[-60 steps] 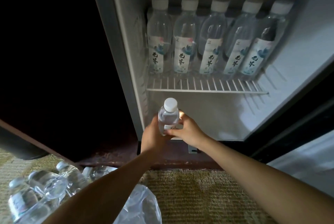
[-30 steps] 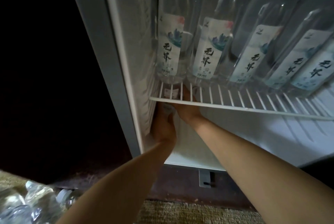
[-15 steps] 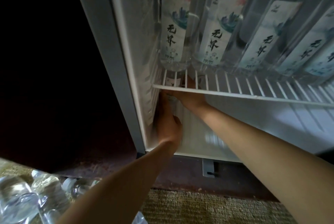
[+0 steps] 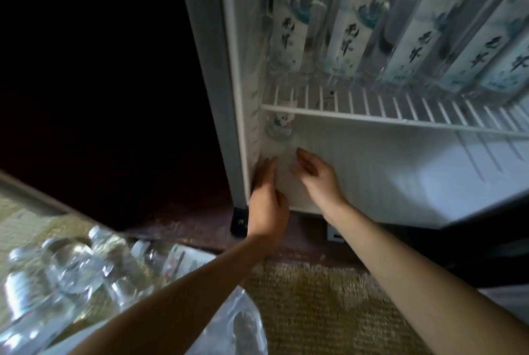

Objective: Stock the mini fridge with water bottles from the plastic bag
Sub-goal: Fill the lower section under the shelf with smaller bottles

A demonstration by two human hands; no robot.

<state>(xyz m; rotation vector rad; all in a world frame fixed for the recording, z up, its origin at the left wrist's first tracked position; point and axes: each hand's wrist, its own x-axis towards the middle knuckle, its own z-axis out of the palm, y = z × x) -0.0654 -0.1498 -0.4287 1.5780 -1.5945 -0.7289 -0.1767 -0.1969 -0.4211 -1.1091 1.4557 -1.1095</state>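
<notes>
Open room under the wire shelf (image 4: 400,123), right of 1 corner bottle (image 4: 279,131).

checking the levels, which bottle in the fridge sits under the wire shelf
The lone bottle in the lower left corner; the other bottles inside all stand in a row on top of the wire shelf.

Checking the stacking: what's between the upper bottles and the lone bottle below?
A wire shelf, in the head view: the upper bottles stand on it, and the lone bottle sits beneath its left end.
</notes>
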